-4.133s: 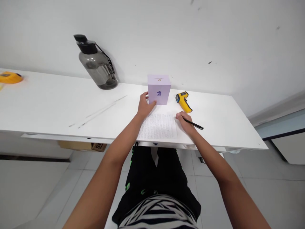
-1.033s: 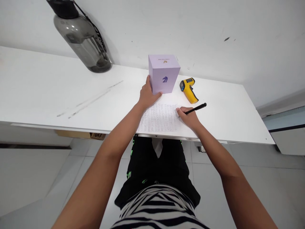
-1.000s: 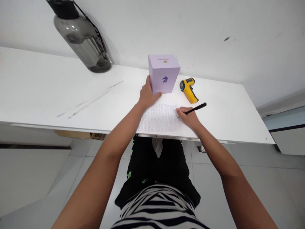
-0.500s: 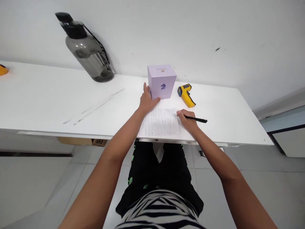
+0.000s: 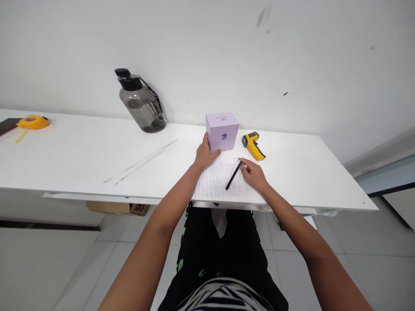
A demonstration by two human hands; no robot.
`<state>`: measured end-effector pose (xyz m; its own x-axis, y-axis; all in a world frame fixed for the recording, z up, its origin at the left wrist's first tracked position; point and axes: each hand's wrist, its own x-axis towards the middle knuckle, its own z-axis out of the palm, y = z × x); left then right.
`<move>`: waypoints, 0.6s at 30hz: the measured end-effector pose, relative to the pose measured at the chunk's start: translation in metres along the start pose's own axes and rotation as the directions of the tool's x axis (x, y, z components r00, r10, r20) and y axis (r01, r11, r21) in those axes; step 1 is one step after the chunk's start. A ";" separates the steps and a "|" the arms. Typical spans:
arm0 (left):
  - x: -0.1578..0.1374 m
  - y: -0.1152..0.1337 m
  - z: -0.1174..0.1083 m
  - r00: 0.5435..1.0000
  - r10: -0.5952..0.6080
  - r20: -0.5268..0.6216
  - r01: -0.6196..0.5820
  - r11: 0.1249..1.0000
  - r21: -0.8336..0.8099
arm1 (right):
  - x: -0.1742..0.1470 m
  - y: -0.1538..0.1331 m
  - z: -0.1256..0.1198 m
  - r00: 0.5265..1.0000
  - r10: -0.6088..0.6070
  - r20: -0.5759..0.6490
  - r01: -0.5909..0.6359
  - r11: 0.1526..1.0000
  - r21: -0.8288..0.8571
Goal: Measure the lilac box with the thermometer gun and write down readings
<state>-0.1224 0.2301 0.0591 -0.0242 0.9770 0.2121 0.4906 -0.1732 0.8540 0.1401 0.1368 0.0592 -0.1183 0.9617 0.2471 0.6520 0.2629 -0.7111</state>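
A lilac box (image 5: 223, 137) with a dark horse-head emblem stands upright on the white table against the wall. My left hand (image 5: 205, 154) grips its lower left corner, thumb along the bottom of the front face and fingers at the left side. A sheet of paper (image 5: 215, 183) covered in handwritten rows lies in front of the box. My right hand (image 5: 253, 173) is closed on one end of a black pen (image 5: 233, 176); the pen's other end points toward me over the sheet. Just beyond that hand lies a yellow and black infrared thermometer gun (image 5: 253, 147).
A grey see-through water bottle (image 5: 142, 107) with a black lid stands left of the box by the wall. Farther left lies a yellow tape measure (image 5: 34, 122) beside a dark object. The table's front edge (image 5: 129, 198) runs close to my body, with a cardboard box (image 5: 110, 207) beneath it.
The pen has swung round in my right hand, from pointing right to lying over the sheet. My left hand stays at the box. The view has shifted, bringing the tape measure further in.
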 end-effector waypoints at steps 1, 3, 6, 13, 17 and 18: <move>0.000 0.001 0.000 1.000 -0.007 0.004 0.007 1.000 0.009 | 0.000 -0.001 0.000 1.000 0.010 0.008 -0.010 1.000 -0.001; -0.001 0.002 -0.001 1.000 -0.015 0.005 0.015 1.000 0.020 | 0.000 -0.004 -0.001 0.999 0.028 0.017 -0.028 1.000 0.001; -0.001 0.001 -0.001 1.000 -0.012 0.000 0.012 1.000 0.018 | -0.001 -0.007 -0.002 0.999 0.032 0.032 -0.032 0.999 0.008; -0.002 -0.002 -0.001 1.000 0.001 0.000 -0.001 1.000 -0.013 | -0.001 -0.011 -0.004 0.998 -0.003 0.058 0.003 1.000 0.002; -0.003 -0.001 -0.003 1.000 -0.002 0.006 0.002 1.000 -0.020 | -0.003 -0.009 -0.001 0.998 -0.024 0.056 0.024 1.000 -0.002; -0.003 -0.001 -0.004 1.000 -0.004 0.011 0.004 1.000 -0.023 | -0.004 -0.008 0.000 0.999 -0.043 0.032 0.043 0.999 -0.007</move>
<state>-0.1258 0.2269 0.0595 -0.0167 0.9789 0.2039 0.4707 -0.1722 0.8653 0.1355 0.1310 0.0639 -0.1701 0.9515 0.2564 0.6513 0.3038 -0.6953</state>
